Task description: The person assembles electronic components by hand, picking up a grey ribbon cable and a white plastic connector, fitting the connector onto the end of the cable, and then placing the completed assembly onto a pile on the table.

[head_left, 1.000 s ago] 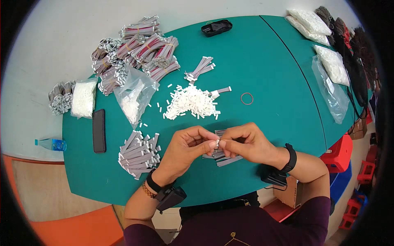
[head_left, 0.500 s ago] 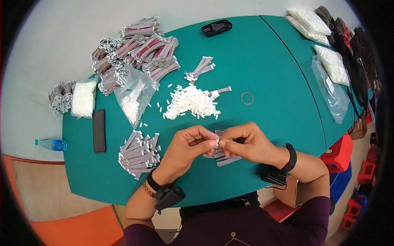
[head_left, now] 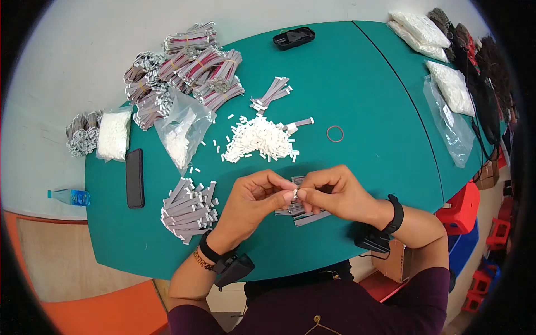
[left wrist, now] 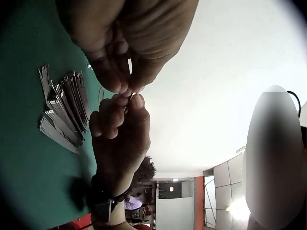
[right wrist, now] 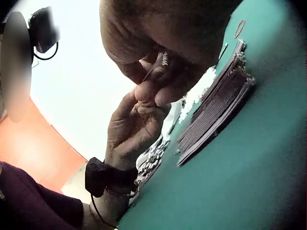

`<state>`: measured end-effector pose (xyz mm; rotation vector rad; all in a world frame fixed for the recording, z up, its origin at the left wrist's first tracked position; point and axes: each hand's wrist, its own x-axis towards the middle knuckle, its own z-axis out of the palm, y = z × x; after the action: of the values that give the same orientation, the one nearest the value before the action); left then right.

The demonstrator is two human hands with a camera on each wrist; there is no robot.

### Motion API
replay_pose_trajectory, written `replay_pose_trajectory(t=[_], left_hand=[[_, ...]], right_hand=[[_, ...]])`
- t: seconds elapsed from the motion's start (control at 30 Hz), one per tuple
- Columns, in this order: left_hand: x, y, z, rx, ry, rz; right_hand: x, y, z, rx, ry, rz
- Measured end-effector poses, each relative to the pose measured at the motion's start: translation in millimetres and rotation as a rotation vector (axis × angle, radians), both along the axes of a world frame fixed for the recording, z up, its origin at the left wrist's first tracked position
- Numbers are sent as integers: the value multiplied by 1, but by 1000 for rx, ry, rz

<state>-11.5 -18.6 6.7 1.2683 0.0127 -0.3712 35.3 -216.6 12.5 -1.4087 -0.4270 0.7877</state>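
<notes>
In the head view my left hand [head_left: 245,209] and right hand [head_left: 343,195] meet fingertip to fingertip over the near part of the table. Between thumb and forefinger, the left hand pinches a small white connector [head_left: 295,193]. The right hand pinches a short flat ribbon cable [right wrist: 154,72], whose tiny crimped ends [right wrist: 165,58] show under the palm in the right wrist view. Fingertips hide where connector and cable come together. Below the hands lies a bunch of grey ribbon cables [head_left: 312,219]. A heap of white connectors [head_left: 259,139] is just beyond the hands.
Left of the hands, ribbon cables with white ends [head_left: 190,212] lie in a pile. Farther off are a phone [head_left: 134,178], an opened plastic bag [head_left: 181,134], banded cable bundles [head_left: 201,64], a red rubber band [head_left: 335,134] and a black pouch [head_left: 294,38] on the green table [head_left: 368,84].
</notes>
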Motion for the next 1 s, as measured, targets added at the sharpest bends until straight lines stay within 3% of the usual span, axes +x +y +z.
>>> replay_pose_trajectory(t=[0.43, 0.53, 0.83, 1.0], left_hand=[[-3, -4, 5, 145, -30, 29], [-4, -5, 3, 209, -86, 39], [1, 2, 0, 58, -11, 1], [3, 3, 0, 19, -2, 0]], right_hand=[[-3, 1, -4, -25, -61, -5], [-3, 1, -12, 3, -311, 9], [0, 1, -5, 23, -18, 24], [3, -1, -7, -21, 5, 97]])
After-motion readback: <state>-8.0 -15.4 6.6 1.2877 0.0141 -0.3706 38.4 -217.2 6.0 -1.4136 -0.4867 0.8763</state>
